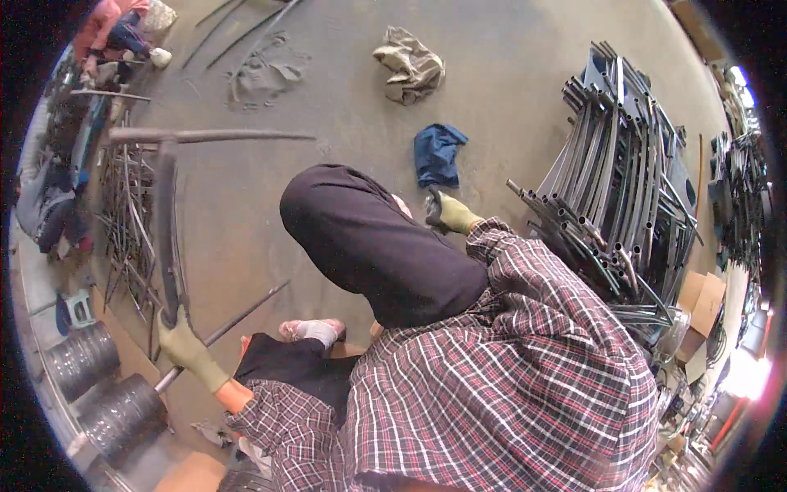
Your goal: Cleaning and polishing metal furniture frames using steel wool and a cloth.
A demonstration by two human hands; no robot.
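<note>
My left hand point(190, 348), in a yellow-green work glove with dark fingers, is closed round the near end of a dark metal tube point(169, 230). The tube stretches away from me, and its far end meets a crosswise brownish tube point(217, 135); I cannot tell whether the two are joined. My right hand point(451, 213), gloved alike, is beside my bent knee with its dark-coated fingers curled. What they hold, if anything, does not show. Just beyond that hand, a blue cloth point(438, 154) lies on the floor.
A large stack of bent metal tubes point(602, 172) stands on the right, above a cardboard box point(701, 303). Thin rods point(127, 213) and black wire coils point(123, 418) are at left. A crumpled tan cloth point(407, 66) lies ahead. Another person point(115, 33) crouches at upper left.
</note>
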